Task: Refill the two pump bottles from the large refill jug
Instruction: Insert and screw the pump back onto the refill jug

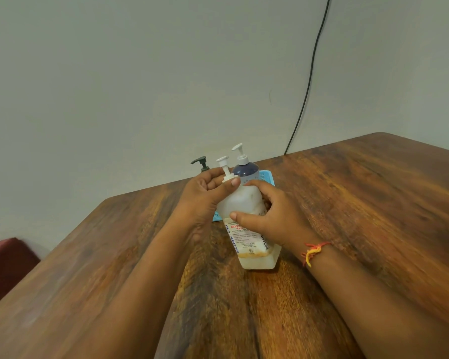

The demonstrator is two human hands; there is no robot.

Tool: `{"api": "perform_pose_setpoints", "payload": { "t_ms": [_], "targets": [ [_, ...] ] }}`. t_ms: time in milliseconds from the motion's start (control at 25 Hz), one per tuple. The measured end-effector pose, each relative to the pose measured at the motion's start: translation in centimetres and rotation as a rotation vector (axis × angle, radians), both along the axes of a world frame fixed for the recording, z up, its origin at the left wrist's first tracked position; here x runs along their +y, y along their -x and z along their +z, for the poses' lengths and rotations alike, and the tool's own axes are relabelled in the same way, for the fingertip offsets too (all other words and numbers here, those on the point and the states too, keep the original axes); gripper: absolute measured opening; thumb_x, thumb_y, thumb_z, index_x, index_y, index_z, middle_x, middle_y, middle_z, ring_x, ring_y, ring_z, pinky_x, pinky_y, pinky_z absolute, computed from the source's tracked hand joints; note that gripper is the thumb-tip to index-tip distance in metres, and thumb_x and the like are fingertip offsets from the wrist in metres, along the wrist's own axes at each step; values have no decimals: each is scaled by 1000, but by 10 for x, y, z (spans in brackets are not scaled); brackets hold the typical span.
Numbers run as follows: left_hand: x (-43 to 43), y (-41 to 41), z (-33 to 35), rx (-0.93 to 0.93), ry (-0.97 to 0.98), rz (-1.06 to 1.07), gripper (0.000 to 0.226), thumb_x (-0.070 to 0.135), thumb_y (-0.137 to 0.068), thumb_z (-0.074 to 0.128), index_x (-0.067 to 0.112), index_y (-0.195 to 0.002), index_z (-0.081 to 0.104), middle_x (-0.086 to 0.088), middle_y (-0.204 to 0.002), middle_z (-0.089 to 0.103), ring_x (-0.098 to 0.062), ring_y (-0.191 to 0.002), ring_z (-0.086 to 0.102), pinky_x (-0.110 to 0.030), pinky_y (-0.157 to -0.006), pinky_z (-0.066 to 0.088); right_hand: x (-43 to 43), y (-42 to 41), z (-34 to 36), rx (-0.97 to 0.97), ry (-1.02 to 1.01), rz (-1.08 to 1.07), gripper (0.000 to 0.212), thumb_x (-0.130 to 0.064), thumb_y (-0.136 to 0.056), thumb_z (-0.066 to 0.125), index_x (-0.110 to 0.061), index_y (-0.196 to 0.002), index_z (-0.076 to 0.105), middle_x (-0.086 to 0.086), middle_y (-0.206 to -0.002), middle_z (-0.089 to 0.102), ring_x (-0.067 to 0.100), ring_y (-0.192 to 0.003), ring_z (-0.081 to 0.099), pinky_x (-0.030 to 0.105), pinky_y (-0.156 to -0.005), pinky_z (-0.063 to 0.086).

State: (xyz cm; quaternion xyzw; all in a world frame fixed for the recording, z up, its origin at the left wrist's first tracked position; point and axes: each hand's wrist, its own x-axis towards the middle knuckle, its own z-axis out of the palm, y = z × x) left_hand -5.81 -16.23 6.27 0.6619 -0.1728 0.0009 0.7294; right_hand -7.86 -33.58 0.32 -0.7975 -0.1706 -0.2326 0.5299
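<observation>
A translucent white pump bottle (254, 252) with a printed label stands on the wooden table (360, 203), a little liquid at its bottom. My left hand (208, 195) grips the collar of its white pump (224, 165). My right hand (272, 213) holds the bottle's body, thumb across the front. Behind it a dark blue pump bottle (245, 169) with a white pump stands in a light blue tray (267, 176). A dark green pump head (201, 163) shows further left; its bottle is hidden by my left hand. No large jug is in view.
A black cable (310, 79) runs down the pale wall to the table's far edge. A dark red seat (5, 265) sits at the lower left beside the table. The table's far edge lies just behind the tray.
</observation>
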Motion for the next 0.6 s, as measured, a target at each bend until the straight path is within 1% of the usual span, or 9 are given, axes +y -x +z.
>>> {"api": "perform_pose_setpoints", "payload": {
  "t_ms": [120, 200, 240, 320, 400, 440, 480, 600],
  "targets": [
    [-1, 2, -1, 11, -7, 0, 55, 32, -68, 91, 14, -117, 72, -13, -116, 78, -28, -106, 76, -35, -80, 63, -1, 0, 1, 41, -32, 30, 73, -79, -58, 72, -51, -122, 51, -28, -107, 59, -6, -91, 62, 8, -64, 52],
    [-2, 3, 1, 11, -17, 18, 57, 32, -71, 88, 12, -121, 70, -13, -117, 77, -30, -109, 75, -39, -84, 63, -3, 0, 3, 84, -92, 85, 68, -74, -59, 75, -48, -119, 53, -25, -107, 62, -4, -93, 65, 11, -66, 54],
    [-3, 4, 2, 16, -28, 34, 59, 33, -72, 86, 12, -124, 69, -12, -118, 77, -31, -110, 74, -42, -86, 63, -3, 1, 3, 106, -136, 128, 66, -71, -61, 76, -45, -118, 56, -21, -108, 66, -2, -94, 67, 14, -69, 56],
    [-3, 8, 3, 23, -41, 60, 56, 36, -76, 80, 16, -126, 68, -8, -118, 77, -31, -110, 74, -44, -88, 63, -3, 2, 4, 150, -240, 212, 63, -60, -68, 80, -32, -121, 61, -9, -109, 72, 6, -97, 71, 26, -75, 61],
    [-6, 13, 2, 21, -58, 52, 44, 42, -83, 74, 23, -122, 72, -4, -116, 77, -26, -106, 75, -43, -87, 62, -2, 4, 5, 189, -357, 255, 61, -48, -75, 83, -22, -126, 59, 0, -111, 73, 16, -99, 74, 36, -80, 62],
    [-6, 16, 1, 16, -74, 37, 38, 46, -87, 70, 25, -119, 74, -3, -116, 77, -24, -105, 74, -42, -88, 61, -3, 5, 7, 209, -413, 265, 62, -46, -77, 84, -22, -127, 56, 3, -112, 73, 19, -98, 74, 38, -81, 62],
    [-7, 19, -2, 16, -95, 27, 38, 49, -89, 66, 25, -117, 75, -3, -115, 76, -23, -106, 72, -43, -91, 60, -3, 5, 8, 228, -463, 266, 63, -47, -77, 83, -23, -127, 53, 4, -112, 74, 20, -97, 75, 37, -80, 62],
    [-5, 25, -9, 46, -183, 23, 52, 54, -84, 64, 17, -120, 71, -6, -114, 77, -24, -111, 72, -45, -96, 58, -6, 5, 10, 258, -574, 262, 59, -47, -73, 75, -26, -123, 52, 2, -104, 76, 19, -94, 76, 29, -72, 61]
  ]
}}
